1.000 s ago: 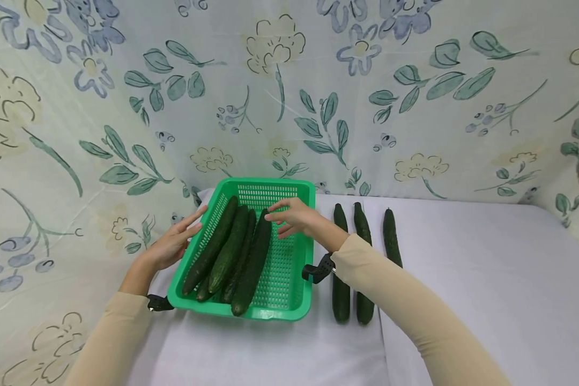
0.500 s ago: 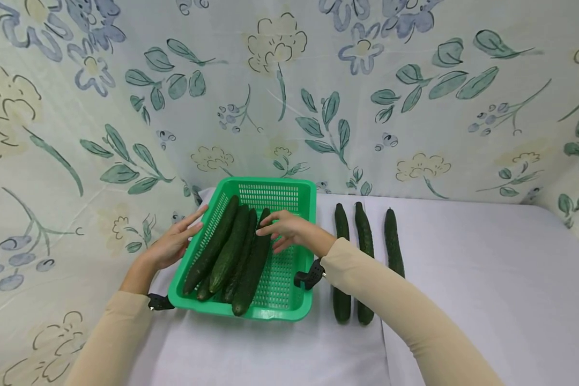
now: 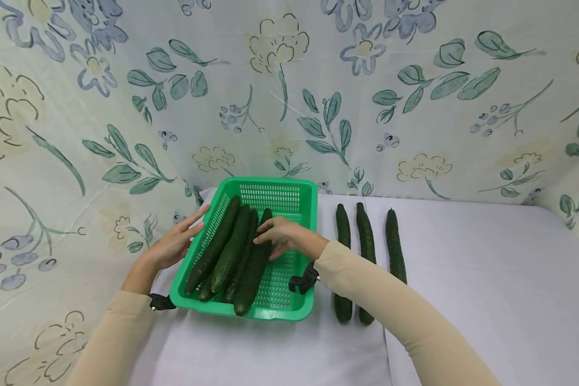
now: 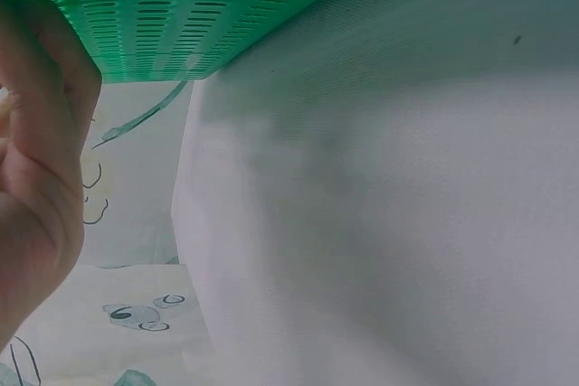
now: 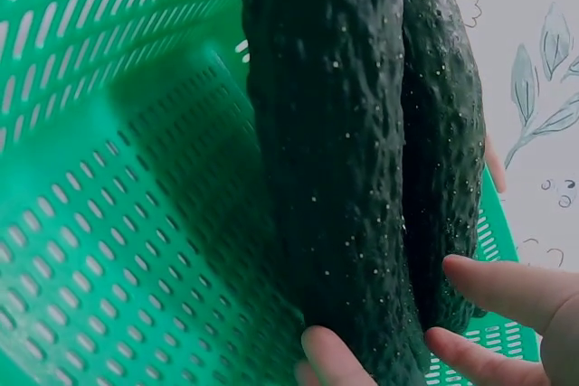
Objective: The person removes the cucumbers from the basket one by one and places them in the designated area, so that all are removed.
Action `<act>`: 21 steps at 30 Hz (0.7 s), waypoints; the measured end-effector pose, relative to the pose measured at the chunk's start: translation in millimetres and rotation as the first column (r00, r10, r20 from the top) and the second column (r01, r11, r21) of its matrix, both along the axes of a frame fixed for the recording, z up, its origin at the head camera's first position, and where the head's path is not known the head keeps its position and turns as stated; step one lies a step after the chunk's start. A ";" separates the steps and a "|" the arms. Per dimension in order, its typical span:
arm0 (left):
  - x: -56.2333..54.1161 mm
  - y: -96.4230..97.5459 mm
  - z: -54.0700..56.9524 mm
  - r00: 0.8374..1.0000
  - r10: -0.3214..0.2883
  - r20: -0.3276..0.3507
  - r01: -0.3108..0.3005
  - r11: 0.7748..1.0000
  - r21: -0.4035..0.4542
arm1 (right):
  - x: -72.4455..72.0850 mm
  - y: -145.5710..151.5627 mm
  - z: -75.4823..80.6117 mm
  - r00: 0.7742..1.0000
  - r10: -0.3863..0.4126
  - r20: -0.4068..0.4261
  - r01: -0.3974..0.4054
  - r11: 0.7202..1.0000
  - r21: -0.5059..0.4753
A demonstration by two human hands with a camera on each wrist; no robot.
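Observation:
In the head view, a green plastic basket point(image 3: 289, 316) holds several dark green cucumbers lying lengthwise on its left side. My left hand point(image 3: 173, 244) rests with straight fingers against the basket's left side; the left wrist view shows that hand point(image 4: 45, 133) beside the slotted wall. My right hand point(image 3: 287, 236) reaches inside and pinches the rightmost cucumber point(image 3: 251, 279) above its middle. Close up in the right wrist view, fingertips point(image 5: 330, 354) lie on either side of this bumpy cucumber point(image 5: 330, 151), with another cucumber point(image 5: 445, 133) right beside it.
Three more cucumbers lie on the white cloth point(image 3: 463, 279) right of the basket: a near one point(image 3: 342, 308), a middle one point(image 3: 365, 230) and a far one point(image 3: 394, 241). My right forearm passes over them. A floral curtain point(image 3: 357, 107) hangs behind and at the left.
My right hand has moved down and slightly left along the rightmost cucumber, its fingers closing in around it. The left hand and the basket stay in place.

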State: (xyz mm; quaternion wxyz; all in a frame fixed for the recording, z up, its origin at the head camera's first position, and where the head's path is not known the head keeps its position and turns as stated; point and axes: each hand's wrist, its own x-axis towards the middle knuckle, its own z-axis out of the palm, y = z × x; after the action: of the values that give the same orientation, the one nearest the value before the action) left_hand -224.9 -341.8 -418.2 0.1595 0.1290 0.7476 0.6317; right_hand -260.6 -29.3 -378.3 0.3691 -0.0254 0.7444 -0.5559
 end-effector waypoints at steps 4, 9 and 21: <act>0.6 0.4 -0.3 1.000 -0.004 0.006 0.004 1.000 0.008 | 0.0 -0.8 -3.9 1.000 -0.006 0.031 0.006 1.000 -0.005; 1.2 0.3 -0.4 1.000 0.000 0.006 0.000 1.000 0.005 | 1.0 -2.1 -8.7 0.998 -0.015 0.066 0.016 1.000 -0.022; 0.7 0.3 -0.6 1.000 0.001 -0.005 -0.001 1.000 -0.003 | 2.0 -2.1 -12.5 0.994 -0.018 0.112 0.023 0.999 -0.045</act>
State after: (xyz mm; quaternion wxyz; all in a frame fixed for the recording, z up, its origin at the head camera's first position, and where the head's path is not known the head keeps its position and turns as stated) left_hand -224.3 -341.5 -418.8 0.1572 0.1299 0.7490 0.6304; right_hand -258.6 -31.4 -390.8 0.4035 0.0047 0.7098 -0.5774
